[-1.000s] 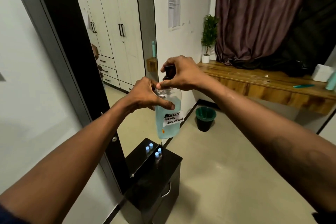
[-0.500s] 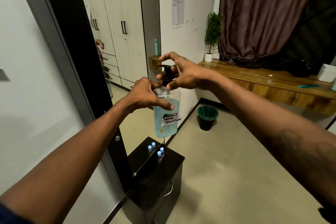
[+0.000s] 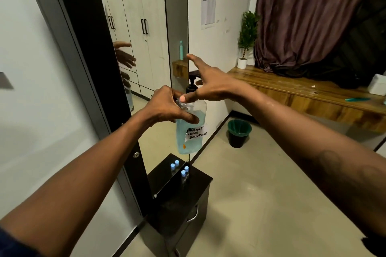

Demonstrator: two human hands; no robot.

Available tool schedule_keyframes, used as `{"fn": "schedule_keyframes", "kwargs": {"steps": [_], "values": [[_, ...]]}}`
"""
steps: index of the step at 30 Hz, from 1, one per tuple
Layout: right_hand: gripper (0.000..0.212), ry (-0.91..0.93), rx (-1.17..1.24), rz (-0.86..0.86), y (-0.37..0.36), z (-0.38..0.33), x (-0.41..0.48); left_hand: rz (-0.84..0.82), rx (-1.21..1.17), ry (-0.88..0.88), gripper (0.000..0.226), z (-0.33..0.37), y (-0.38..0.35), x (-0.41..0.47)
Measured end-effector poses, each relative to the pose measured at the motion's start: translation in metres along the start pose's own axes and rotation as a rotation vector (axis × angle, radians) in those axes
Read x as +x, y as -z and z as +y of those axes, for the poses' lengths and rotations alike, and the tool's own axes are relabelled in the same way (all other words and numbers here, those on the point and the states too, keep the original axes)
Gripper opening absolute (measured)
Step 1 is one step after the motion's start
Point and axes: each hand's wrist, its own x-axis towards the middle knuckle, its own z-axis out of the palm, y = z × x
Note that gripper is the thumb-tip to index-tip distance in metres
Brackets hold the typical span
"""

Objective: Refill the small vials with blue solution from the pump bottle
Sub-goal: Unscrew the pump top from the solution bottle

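My left hand [image 3: 169,106] grips the shoulder of a clear pump bottle [image 3: 191,133] holding blue liquid, with a white label reading "contact lens solution". The bottle hangs in the air above a black cabinet [image 3: 188,192]. Its black pump head [image 3: 192,81] sticks up behind my right hand [image 3: 208,83], whose fingers are spread wide and hold nothing; the thumb tip lies near the bottle neck. Two small vials with blue caps [image 3: 184,172] stand on the cabinet top against the mirror, which shows their reflection [image 3: 174,164].
A tall mirror [image 3: 146,48] in a dark frame leans on the left wall. A green bin [image 3: 239,132] stands on the floor. A wooden shelf [image 3: 302,92] runs along the right, with a potted plant [image 3: 246,41] and a white box [image 3: 377,84].
My right hand has let go of the pump head and spread its fingers, lifting off it. The pump head now shows. My left hand keeps holding the bottle.
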Motion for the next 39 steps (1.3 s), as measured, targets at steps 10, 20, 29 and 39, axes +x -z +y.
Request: {"fn": "schedule_keyframes", "kwargs": {"steps": [10,20,29,39], "values": [[0.076,0.100,0.242,0.205,-0.010,-0.007,0.007,0.035,0.000,0.078,0.053,-0.032,-0.004,-0.011],[0.078,0.176,0.274,0.328,-0.008,-0.014,0.012,0.053,0.033,0.104,0.058,-0.053,-0.002,-0.017],[0.073,0.236,0.304,0.361,-0.007,-0.010,0.013,0.070,0.059,0.106,0.060,-0.055,-0.003,-0.016],[0.062,0.293,0.311,0.701,0.011,0.002,0.001,0.130,0.117,0.262,0.088,-0.113,-0.042,-0.031]]}}
